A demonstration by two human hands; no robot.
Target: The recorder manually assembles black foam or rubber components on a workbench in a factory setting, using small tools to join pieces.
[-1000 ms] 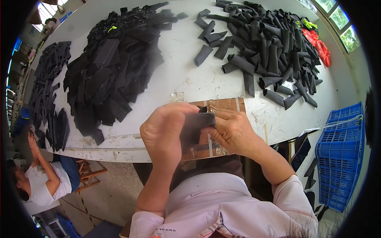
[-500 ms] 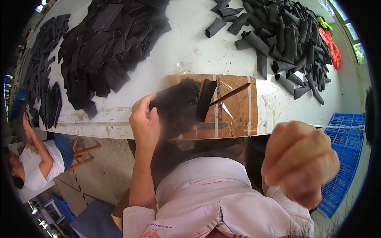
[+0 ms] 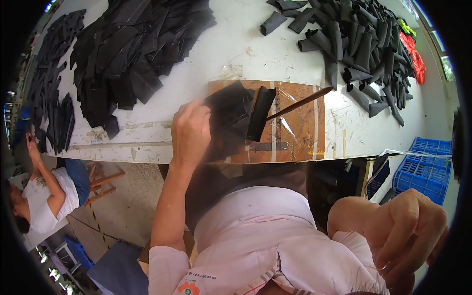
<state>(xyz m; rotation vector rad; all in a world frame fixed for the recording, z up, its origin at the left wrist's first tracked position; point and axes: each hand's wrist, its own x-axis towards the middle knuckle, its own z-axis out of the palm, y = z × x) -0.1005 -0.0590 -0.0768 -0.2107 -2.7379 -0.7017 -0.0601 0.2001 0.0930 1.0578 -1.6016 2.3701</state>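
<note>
My left hand [image 3: 191,130] is closed at the left edge of a stack of flat black fabric pieces [image 3: 228,110], its fingertips partly hidden behind the knuckles. To the right of the stack lies a narrow folded black piece [image 3: 261,114]. A thin brown stick [image 3: 302,103] slants up and right from beside it. Both fabric and stick rest on a worn brown cardboard sheet [image 3: 307,130] taped to the table edge. Well away from the fabric, my right hand [image 3: 410,233] is raised at the lower right with curled fingers; what they may hold is hidden.
A large heap of flat black pieces [image 3: 128,54] covers the table's far left. Black fabric tubes [image 3: 361,46] pile up at far right, near a red plastic bag [image 3: 414,58]. Blue crates [image 3: 423,169] stand right of the table. Another person [image 3: 51,194] sits at left.
My right hand has moved right and nearer, away from the table. The left hand has shifted slightly up and right, its fingers closing at the stack. The whole view has tilted a little.
</note>
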